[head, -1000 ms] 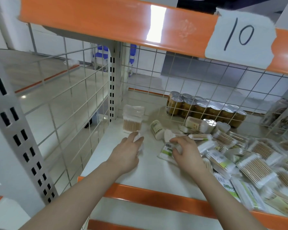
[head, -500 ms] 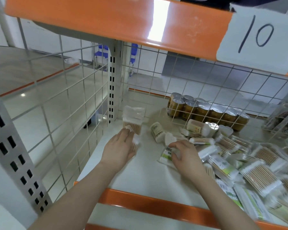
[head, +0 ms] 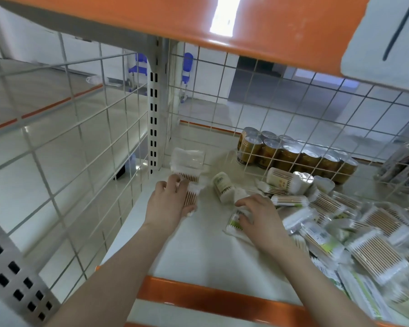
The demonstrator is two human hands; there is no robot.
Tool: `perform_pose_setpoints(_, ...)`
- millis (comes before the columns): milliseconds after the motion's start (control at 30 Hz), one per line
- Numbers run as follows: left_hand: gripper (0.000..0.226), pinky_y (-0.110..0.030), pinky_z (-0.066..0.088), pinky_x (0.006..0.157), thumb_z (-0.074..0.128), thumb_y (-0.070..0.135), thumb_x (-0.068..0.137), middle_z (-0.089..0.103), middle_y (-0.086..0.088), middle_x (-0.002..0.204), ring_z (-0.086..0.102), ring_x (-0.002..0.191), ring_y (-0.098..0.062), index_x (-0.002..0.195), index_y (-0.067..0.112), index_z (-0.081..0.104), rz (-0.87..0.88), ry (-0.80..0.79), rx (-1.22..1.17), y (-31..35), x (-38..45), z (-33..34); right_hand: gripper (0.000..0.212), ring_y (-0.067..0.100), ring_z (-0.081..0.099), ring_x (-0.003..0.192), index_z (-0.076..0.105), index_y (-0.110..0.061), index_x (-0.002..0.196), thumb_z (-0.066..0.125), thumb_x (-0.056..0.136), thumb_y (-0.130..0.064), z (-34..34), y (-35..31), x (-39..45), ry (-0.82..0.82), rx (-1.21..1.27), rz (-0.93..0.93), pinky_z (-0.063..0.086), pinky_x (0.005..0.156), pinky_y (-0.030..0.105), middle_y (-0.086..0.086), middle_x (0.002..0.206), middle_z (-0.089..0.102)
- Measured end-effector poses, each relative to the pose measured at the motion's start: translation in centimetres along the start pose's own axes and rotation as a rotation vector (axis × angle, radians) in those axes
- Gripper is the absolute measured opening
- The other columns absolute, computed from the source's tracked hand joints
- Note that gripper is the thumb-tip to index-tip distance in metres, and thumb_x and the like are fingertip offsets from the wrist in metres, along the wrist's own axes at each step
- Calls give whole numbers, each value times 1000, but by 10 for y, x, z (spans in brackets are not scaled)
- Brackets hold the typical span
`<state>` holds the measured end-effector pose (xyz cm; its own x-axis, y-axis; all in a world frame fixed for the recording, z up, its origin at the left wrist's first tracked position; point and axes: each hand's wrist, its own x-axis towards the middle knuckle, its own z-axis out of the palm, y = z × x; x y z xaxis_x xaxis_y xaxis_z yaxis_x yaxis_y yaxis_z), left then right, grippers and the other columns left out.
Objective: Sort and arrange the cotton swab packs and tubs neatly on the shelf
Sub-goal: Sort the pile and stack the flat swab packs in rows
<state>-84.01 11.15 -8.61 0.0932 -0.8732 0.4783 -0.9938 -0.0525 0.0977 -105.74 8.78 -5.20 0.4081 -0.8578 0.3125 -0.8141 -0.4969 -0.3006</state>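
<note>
Shelf edges: white shelf board [head: 198,251] with orange front lip, bounded by white wire grid panel [head: 64,147] on the left side and more grid along the back; white slotted upright post [head: 154,128] in the back-left corner.
Open room: bare board from the front edge up between the two forearms, and along the left edge.
Overhead: orange upper shelf beam [head: 222,22] close above, with a white paper label [head: 385,36] cut off at the right.
Hard to make out: loose heap of clear packs of wooden-stick cotton swabs [head: 354,234] toward the right edge, blurred, running out of view; print unreadable.
Behind grid: row of gold tin cans [head: 293,156] past the back edge.
Stacked packs: clear swab packs piled in the back-left corner [head: 187,161].
Left hand [head: 168,204]: fingers curled over a small clear pack of wooden swabs [head: 191,197], gripping it just in front of the corner pile; fingertips touch that pile.
Right hand [head: 260,218]: fingers bent, pinching a flat green-and-white swab pack [head: 234,224] lying mid-shelf, partly hidden beneath the palm.
Tubs: white round swab tub [head: 222,185] on its side between the hands, toward the back; larger lidded tub [head: 286,180] near the back grid.
</note>
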Motion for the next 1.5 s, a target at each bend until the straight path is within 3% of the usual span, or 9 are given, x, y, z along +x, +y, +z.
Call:
perform_pose_setpoints(233,70,-29,46,41,91,45,32,62,-16,86,58,58,-32,85,7,67,-86,29,52,0,16,8,27,25,47,108,65,-14,108,60,82,-10,3,5,2,0,-50,-42,27,84,24,6,112,58)
perform_pose_setpoints(433,70,-31,47,42,90,47,35,61,-17,85,58,60,-33,85,4,66,-100,64,33,-2,23,16,30,31,59,79,68,-14,83,76,58,0,11,9,2,78,-78,-79,38,70,28,5,85,65)
perform_pose_setpoints(633,69,-33,48,44,89,47,40,60,-18,87,58,62,-34,88,4,64,-103,83,21,-1,24,18,32,27,59,74,67,-15,81,78,53,-2,9,8,1,65,-103,-104,39,67,26,2,81,64)
perform_pose_setpoints(800,69,-35,49,47,89,47,43,61,-18,93,60,66,-35,93,6,65,-86,85,30,-5,21,16,22,26,61,70,68,-16,78,63,57,-11,7,5,1,62,-123,-129,48,61,31,0,78,65)
perform_pose_setpoints(1067,75,-43,52,55,91,32,42,61,-24,105,62,77,-42,106,5,63,-41,104,6,-8,9,7,22,22,60,69,70,-16,79,58,60,-14,5,-10,-5,-6,-209,-129,49,57,32,-1,75,64)
perform_pose_setpoints(1233,69,-40,51,53,87,15,45,62,-20,95,61,73,-38,107,0,61,-51,136,-13,-10,-7,1,19,30,57,87,67,-6,88,54,74,-9,10,-19,-12,-145,-281,-132,47,75,35,9,88,63)
perform_pose_setpoints(1333,61,-34,48,49,83,9,45,61,-14,82,59,63,-31,102,-1,63,-61,142,-30,-11,-19,-2,24,28,48,106,59,-4,104,44,85,-8,11,-29,-16,-226,-323,-126,39,87,33,12,108,55)
perform_pose_setpoints(1500,46,-33,44,47,80,9,51,61,-9,75,59,63,-28,95,4,67,-84,46,-58,-9,-40,-5,25,28,46,109,53,-6,111,40,90,-7,17,-43,-20,-307,-360,-54,37,88,32,14,116,50)
